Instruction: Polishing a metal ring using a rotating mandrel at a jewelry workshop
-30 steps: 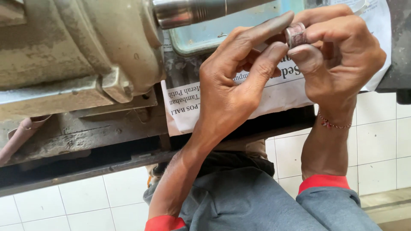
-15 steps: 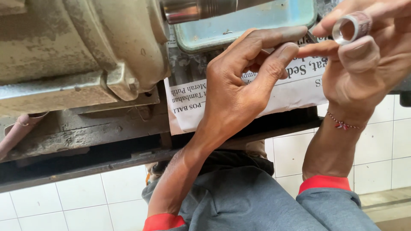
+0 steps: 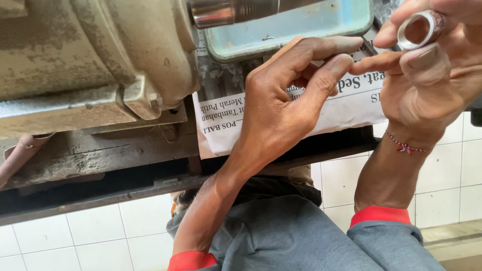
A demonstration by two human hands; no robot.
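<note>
Grimy housing [image 3: 90,65] is seen far left, steel shaft [image 3: 236,11] above a teal tray [image 3: 301,25]. Left hand [image 3: 286,105] is held empty, fingers loosely extended over newspaper [image 3: 346,108]. Metal ring [image 3: 419,29] is pinched in right hand [image 3: 432,75], top right.

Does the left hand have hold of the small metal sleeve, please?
No, the metal sleeve sits in the grip of the right hand, while the left hand is empty beside it.
</note>
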